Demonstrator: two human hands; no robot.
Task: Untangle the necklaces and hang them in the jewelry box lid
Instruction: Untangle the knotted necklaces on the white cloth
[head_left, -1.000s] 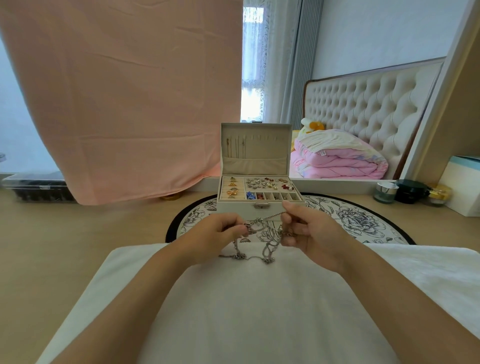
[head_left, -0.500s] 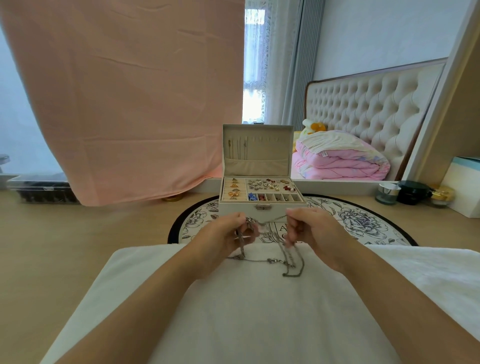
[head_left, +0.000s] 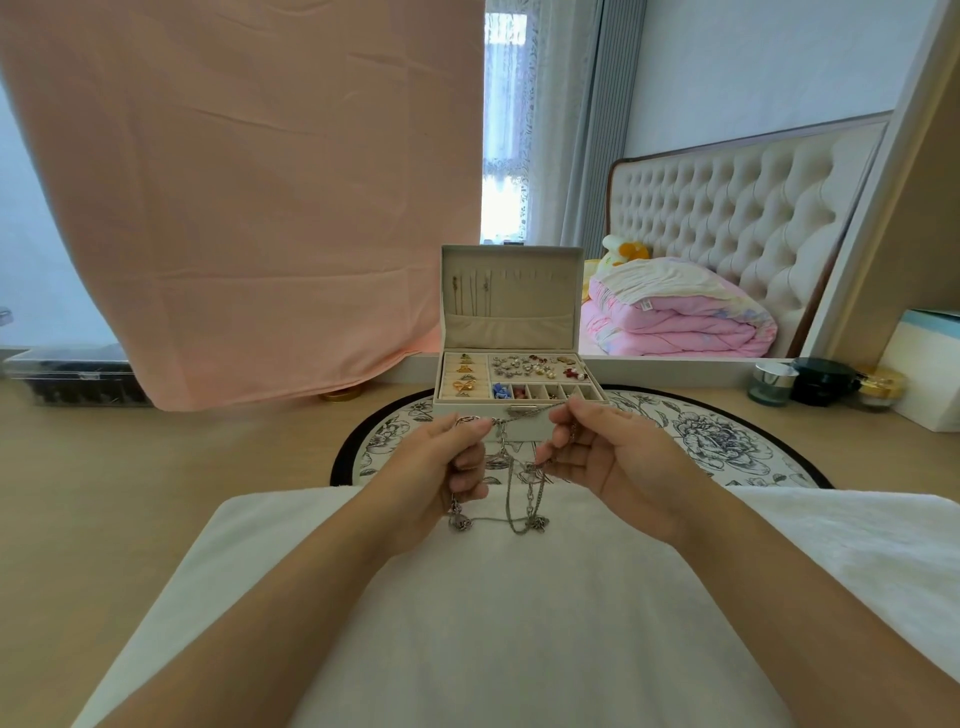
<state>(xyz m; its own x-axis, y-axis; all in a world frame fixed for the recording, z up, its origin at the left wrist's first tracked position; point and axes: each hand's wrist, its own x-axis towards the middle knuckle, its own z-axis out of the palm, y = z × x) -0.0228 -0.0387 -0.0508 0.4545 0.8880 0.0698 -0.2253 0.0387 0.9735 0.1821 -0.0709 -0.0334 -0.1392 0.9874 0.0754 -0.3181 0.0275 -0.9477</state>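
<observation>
The left hand and the right hand are holding the tangled silver necklaces slightly higher than a second ago. Both are grasping chain: each grip is pinching it between thumb and curled fingers, and the right palm is now turning toward the camera.

One strand is running between the two grips at fingertip level. Below the grips, the bundle that was bunched together a second ago is now hanging as several long, narrow loops. A pendant is dangling under the left grip. The lowest links are reaching the white cloth, but contact cannot be confirmed.

The tangle appears to be loosening. The loops are still crossing below the grips, so separation is judged incomplete.

Just beyond the grips, the jewelry box is standing open on the worktop. Its lid is upright, with two thin chains already hanging at its left side.
</observation>
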